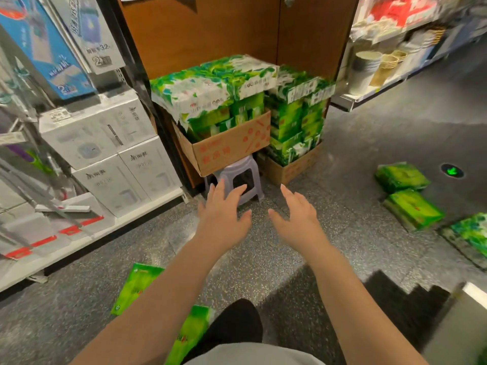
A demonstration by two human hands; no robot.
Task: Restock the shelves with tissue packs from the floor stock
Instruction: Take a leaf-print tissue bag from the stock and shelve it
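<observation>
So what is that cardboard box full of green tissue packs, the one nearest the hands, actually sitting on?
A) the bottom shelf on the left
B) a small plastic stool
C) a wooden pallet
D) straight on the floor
B: the open cardboard box rests on top of a small pale plastic stool, whose legs stand on the speckled floor just beyond the left hand and right hand.

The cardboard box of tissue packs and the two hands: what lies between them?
In the head view, a pale plastic stool stands under the cardboard box, between it and the left hand and right hand. Otherwise only speckled floor.
</observation>
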